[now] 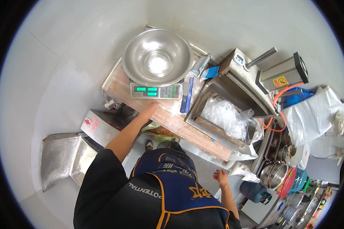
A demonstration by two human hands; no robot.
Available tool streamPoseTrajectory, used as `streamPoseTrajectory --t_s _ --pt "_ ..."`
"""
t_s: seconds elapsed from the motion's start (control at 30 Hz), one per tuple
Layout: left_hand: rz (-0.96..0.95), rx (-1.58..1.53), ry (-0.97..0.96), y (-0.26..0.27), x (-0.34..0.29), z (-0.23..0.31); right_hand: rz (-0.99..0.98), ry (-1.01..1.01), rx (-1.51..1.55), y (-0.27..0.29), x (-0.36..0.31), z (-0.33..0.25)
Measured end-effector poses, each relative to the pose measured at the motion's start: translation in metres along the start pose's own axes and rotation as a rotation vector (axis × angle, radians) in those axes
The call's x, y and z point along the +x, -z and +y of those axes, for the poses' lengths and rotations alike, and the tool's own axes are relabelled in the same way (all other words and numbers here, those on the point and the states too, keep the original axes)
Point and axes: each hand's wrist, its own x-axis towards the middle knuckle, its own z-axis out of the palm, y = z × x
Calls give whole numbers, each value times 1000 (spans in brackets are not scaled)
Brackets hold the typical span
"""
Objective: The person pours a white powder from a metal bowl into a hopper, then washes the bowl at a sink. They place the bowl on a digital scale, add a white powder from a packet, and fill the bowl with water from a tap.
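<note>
A wide, shiny steel bowl [158, 57] sits on a digital scale [156, 91] whose green displays are lit. Inside the bowl I see only bare, reflective metal. My left hand [150, 109] is over the wooden worktop [168, 114], just in front of the scale. Its fingers are blurred and partly hidden, so their closure is unclear. Right of the scale lies a blue-handled knife or scraper [185, 100] beside another blue-edged tool [189, 91]. My right hand [220, 177] hangs low past the worktop's front edge, its fingers loosely bent and apart, with nothing visible in it.
Right of the scale, a machine [237, 80] with a metal post stands behind a wooden tray [218, 126] of clear plastic bags [227, 116]. An orange hose [283, 91] hangs there. Farther right are a gas cylinder [254, 191] and steel bowls [273, 175]. A metal bin [59, 160] stands at left.
</note>
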Motion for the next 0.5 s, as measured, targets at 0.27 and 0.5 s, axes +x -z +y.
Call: streamPoseTrajectory --t_s 0.27,0.5 --pt "79 -754 91 67 -25 68 84 -168 13 -23 -65 167" --pt "151 -686 119 91 -8 86 137 -178 230 -67 -138 196"
